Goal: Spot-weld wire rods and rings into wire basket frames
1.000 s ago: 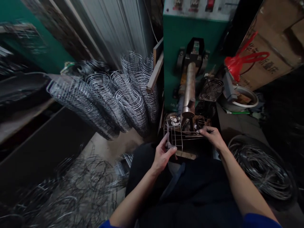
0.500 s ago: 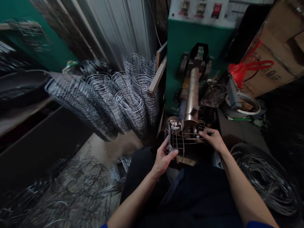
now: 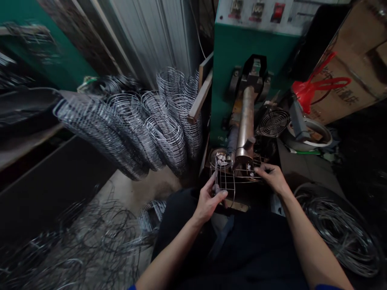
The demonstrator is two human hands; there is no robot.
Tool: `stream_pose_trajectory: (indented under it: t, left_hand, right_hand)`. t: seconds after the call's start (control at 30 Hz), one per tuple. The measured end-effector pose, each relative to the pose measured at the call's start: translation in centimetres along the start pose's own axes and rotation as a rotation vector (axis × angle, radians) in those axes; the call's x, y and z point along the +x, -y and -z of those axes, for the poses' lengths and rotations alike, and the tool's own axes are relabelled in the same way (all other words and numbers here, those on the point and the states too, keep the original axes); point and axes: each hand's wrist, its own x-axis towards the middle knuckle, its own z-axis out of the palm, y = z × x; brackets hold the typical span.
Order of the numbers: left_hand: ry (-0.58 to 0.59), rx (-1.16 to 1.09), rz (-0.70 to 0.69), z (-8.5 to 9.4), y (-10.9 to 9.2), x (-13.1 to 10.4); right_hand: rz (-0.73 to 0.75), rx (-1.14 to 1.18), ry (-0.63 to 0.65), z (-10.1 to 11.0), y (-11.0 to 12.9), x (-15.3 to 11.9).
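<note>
**Wire frame held at the welder's arm**

I had both hands on a small wire frame (image 3: 231,179) that sat just in front of my lap, under the tip of the machine's copper arm (image 3: 245,123); my left hand (image 3: 208,200) gripped the near left end of the frame, fingers (image 3: 223,194) and thumb clenched on its curved end wire; my right hand (image 3: 273,177) lay on the frame's right side, fingers curled down on the cross wires and grasping them; the frame lay roughly level, its far edge touching the base of the copper arm, though I could not tell exactly where the two met in the dim light.

The arm ran out from a green machine (image 3: 244,52) with switches along its top panel; just right of it stood a small round fan guard (image 3: 273,122), and beyond that a white bowl (image 3: 314,139) beneath a red plastic bag (image 3: 314,86); to my left, rows of finished wire hoops (image 3: 136,125) leaned in stacks against the wall; loose wire (image 3: 90,241) lay tangled on the floor below them, and a coil of wire (image 3: 338,229) lay at my right elbow.
</note>
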Motion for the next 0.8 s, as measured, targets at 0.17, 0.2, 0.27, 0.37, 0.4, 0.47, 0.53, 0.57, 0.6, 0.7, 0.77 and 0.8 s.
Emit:
stream_pose_trajectory:
  t: [0.17,0.2,0.27,0.37,0.4,0.47,0.53,0.57,0.6,0.7,0.77,0.8]
  left_hand:
    - [-0.004,0.013,0.027,0.2,-0.2,-0.1]
    - [0.0,0.039,0.031,0.2,-0.3,-0.1]
    - [0.01,0.097,0.051,0.1,-0.4,-0.3]
    - [-0.028,0.135,0.055,-0.3,-0.4,-0.6]
    - [-0.051,0.135,0.043,-0.4,-0.4,-0.7]
    - [-0.084,0.131,0.011,-0.7,-0.1,-0.8]
    - [-0.093,0.125,-0.01,-0.7,0.1,-0.7]
    - [-0.094,0.122,-0.019,-0.6,0.2,-0.5]
    - [-0.095,0.12,-0.028,-0.5,0.3,-0.4]
    - [-0.093,0.12,-0.046,-0.4,0.2,0.1]
    - [-0.092,0.113,-0.051,-0.4,0.0,0.4]
    - [-0.089,0.109,-0.056,-0.5,-0.2,0.5]
  right_hand:
    - [0.092,-0.035,-0.147,-0.2,-0.7,-1.2]
    - [0.145,-0.027,-0.206,-0.3,-1.1,-1.7]
    - [0.243,-0.001,-0.283,-0.6,-1.9,-2.8]
    - [0.277,-0.009,-0.266,-1.2,-2.4,-4.1]
    - [0.271,-0.023,-0.255,-1.4,-2.3,-4.3]
    - [0.277,-0.047,-0.246,-1.8,-1.7,-4.3]
    - [0.303,-0.072,-0.245,-2.0,-1.0,-4.0]
    - [0.313,-0.086,-0.243,-2.1,-0.7,-3.7]
    - [0.32,-0.097,-0.243,-2.2,-0.4,-3.5]
    - [0.324,-0.107,-0.246,-2.4,-0.1,-2.9]
    - [0.317,-0.101,-0.248,-2.5,-0.1,-2.5]
    - [0.31,-0.1,-0.249,-2.5,-0.2,-2.3]
